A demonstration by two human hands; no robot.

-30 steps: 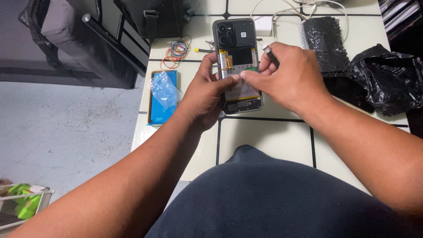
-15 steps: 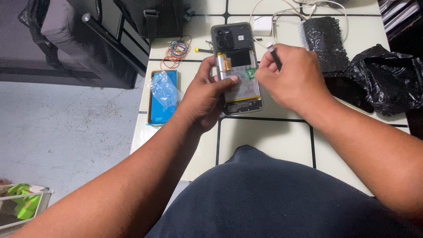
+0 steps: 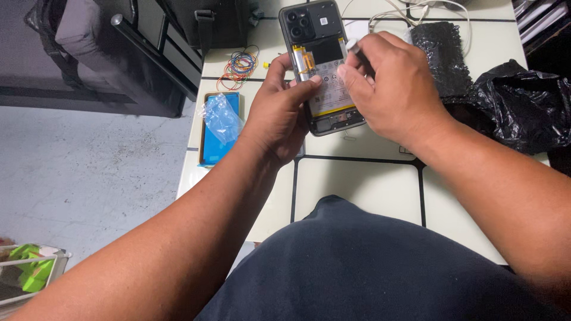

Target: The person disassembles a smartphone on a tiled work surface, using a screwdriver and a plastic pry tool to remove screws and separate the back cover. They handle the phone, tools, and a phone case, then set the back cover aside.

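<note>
**A:** Phone (image 3: 321, 65) with its back cover off, dark frame, camera block at the far end, pale battery in the middle with a yellow strip along its near edge, small orange flex by the left thumb. Lying on the white tiled table (image 3: 357, 190), between both sets of fingers.

**B:** Hands?

**A:** Left hand (image 3: 279, 116) clamps the phone's left edge, thumb tip across the battery, other fingers curled under, out of sight. Right hand (image 3: 395, 89) bunched over the phone's right side, fingertips pinched narrow on a thin tool (image 3: 352, 45); only its pale tip shows above the index finger, possibly a screwdriver or tweezers, can't tell.

**B:** Hidden stuff?

**A:** Right half of the phone covered by right-hand fingers. Bottom board partly visible just past the left palm.

**B:** Around?

**A:** Left of the left-hand fingers: blue panel (image 3: 217, 128) under crinkled clear film, coloured rubber bands (image 3: 239, 64) beyond it. Right of the right-hand knuckles: black bubble wrap (image 3: 443, 56), black plastic bag (image 3: 520, 104). White cable (image 3: 416, 7) cut off at the top edge.
</note>
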